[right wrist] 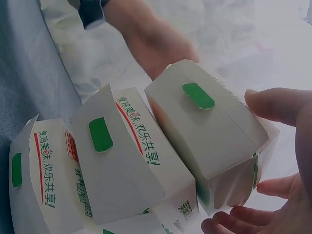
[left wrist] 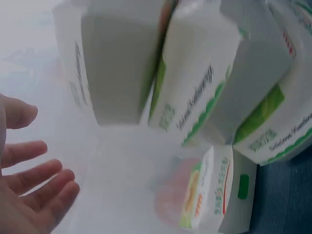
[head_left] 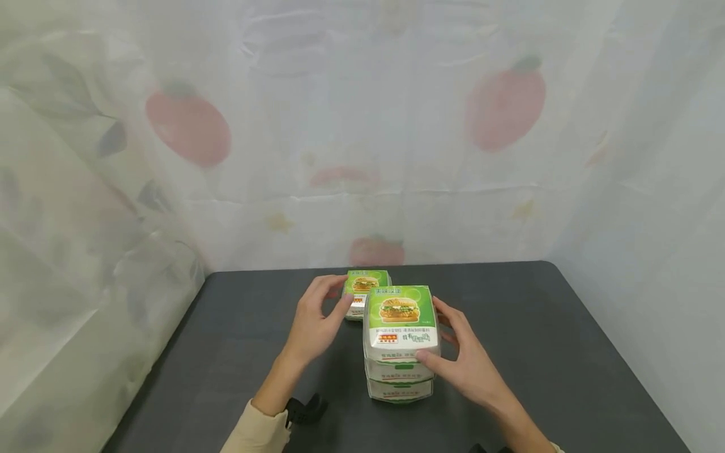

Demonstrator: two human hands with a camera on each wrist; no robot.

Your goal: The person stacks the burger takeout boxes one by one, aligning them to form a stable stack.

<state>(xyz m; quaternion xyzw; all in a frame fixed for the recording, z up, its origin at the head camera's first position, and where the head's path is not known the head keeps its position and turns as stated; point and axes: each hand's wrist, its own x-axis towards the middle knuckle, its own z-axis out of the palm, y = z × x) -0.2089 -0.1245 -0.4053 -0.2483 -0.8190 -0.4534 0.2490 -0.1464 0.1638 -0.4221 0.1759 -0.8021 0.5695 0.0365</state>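
Note:
Three burger boxes point(head_left: 399, 340) with green tops and a burger picture stand stacked near the table's middle. My right hand point(head_left: 470, 362) is at the right side of the top box point(right wrist: 204, 126), its thumb overlapping the front edge and its other fingers spread beside the side wall. My left hand point(head_left: 317, 321) hovers left of the stack, fingers extended toward another burger box point(head_left: 357, 305) behind it. In the left wrist view, a gap separates those fingers point(left wrist: 44, 170) from the boxes. The top box sits at an angle to the one below in the wrist views.
The dark table point(head_left: 226, 352) has its far edge point(head_left: 272, 270) just beyond the rear box. Pale fruit-patterned curtains point(head_left: 368, 126) hang behind it and along both sides. A black strap point(head_left: 306, 409) shows at my left wrist.

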